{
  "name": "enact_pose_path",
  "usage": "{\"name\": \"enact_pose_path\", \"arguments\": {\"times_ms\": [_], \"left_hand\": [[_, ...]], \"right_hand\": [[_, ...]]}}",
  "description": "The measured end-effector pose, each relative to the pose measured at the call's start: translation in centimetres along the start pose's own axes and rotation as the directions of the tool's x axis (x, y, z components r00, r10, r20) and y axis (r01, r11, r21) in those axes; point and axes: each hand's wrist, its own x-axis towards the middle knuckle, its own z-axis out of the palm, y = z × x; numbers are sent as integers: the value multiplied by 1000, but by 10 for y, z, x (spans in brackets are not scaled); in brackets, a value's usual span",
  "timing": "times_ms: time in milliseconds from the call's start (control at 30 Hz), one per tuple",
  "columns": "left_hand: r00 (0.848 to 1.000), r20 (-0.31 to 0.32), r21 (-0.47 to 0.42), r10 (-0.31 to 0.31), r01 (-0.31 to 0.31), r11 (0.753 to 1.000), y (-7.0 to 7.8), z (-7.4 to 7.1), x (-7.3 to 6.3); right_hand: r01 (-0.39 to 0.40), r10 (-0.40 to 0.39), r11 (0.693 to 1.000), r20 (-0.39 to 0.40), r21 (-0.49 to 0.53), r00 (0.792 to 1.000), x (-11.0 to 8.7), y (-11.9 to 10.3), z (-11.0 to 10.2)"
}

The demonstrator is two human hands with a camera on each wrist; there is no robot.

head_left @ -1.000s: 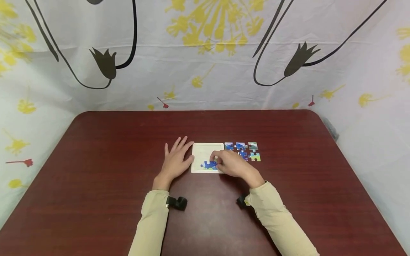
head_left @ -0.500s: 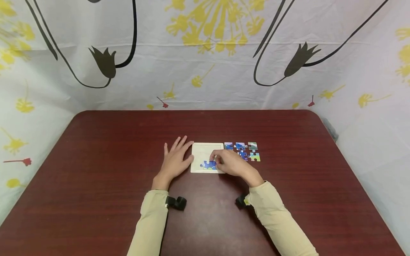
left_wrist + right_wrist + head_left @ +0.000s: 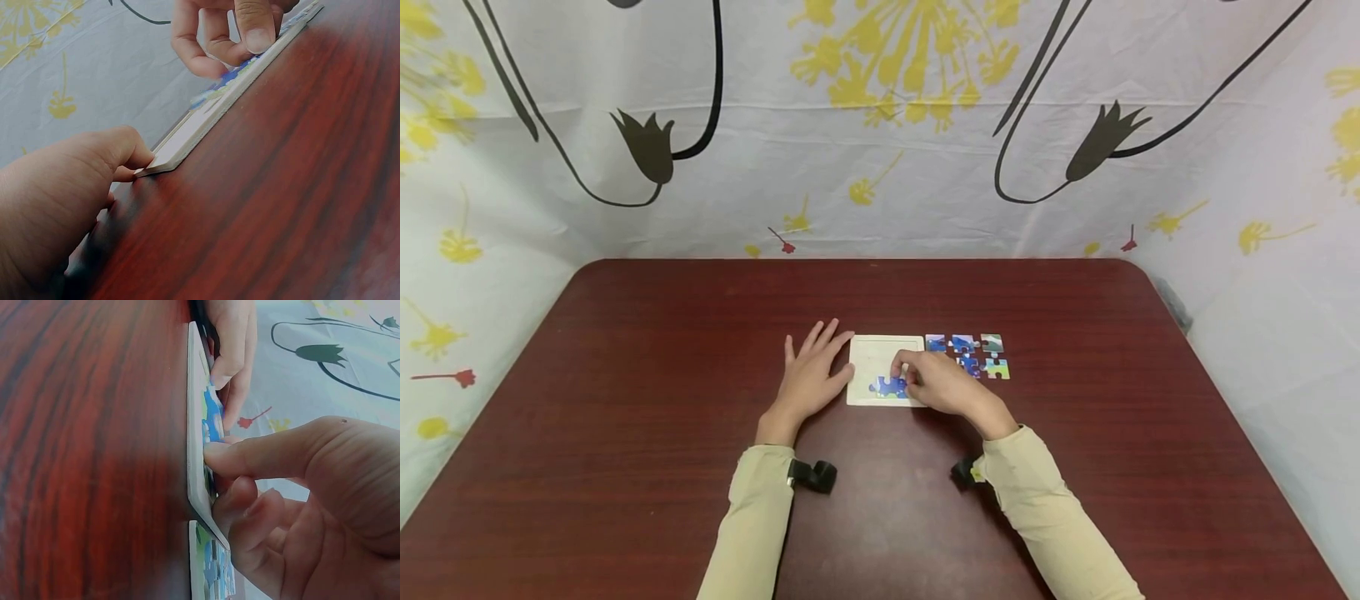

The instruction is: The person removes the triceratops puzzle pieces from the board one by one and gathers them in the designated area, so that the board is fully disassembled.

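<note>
A shallow pale wooden puzzle tray lies flat on the table. Inside its lower part sits a blue and green jigsaw piece, partly covered by fingers. My right hand reaches in from the right, thumb and index finger curled and pinching at the piece's right side; in the right wrist view the thumb is down at the tray's near rim. My left hand rests at the tray's left edge with fingers spread, and in the left wrist view its thumb touches the tray's corner.
Several loose jigsaw pieces lie in rows just right of the tray, some partly behind my right hand. The dark red table ends in front of a patterned white cloth. Each wrist wears a black camera mount.
Both hands, the tray and the pieces stay practically where they were. Only the head view shifts very slightly.
</note>
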Motion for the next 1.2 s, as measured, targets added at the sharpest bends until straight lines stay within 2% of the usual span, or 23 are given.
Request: {"name": "enact_pose_path", "arguments": {"times_ms": [200, 467, 733, 867, 1100, 1200], "left_hand": [[1000, -5, -4, 4, -4, 1000, 0, 0, 0], [1000, -9, 4, 1, -1, 1000, -1, 2, 0], [1000, 1, 6, 1, -1, 1000, 0, 2, 0], [1000, 1, -7, 10, -10, 1000, 0, 2, 1], [1000, 0, -7, -1, 1, 1000, 0, 0, -1], [1000, 0, -15, 2, -2, 1000, -1, 0, -1]], "right_hand": [[-1, 1, 1000, 3, -18, 1000, 0, -1, 0], [32, -38, 986, -39, -161, 998, 1, -6, 3], [47, -68, 967, -80, -251, 994, -1, -11, 6], [57, -81, 964, -84, -259, 993, -1, -10, 6], [138, -175, 952, -114, -274, 978, 2, -10, 7], [145, -180, 955, -119, -257, 976, 2, -10, 6]]}}
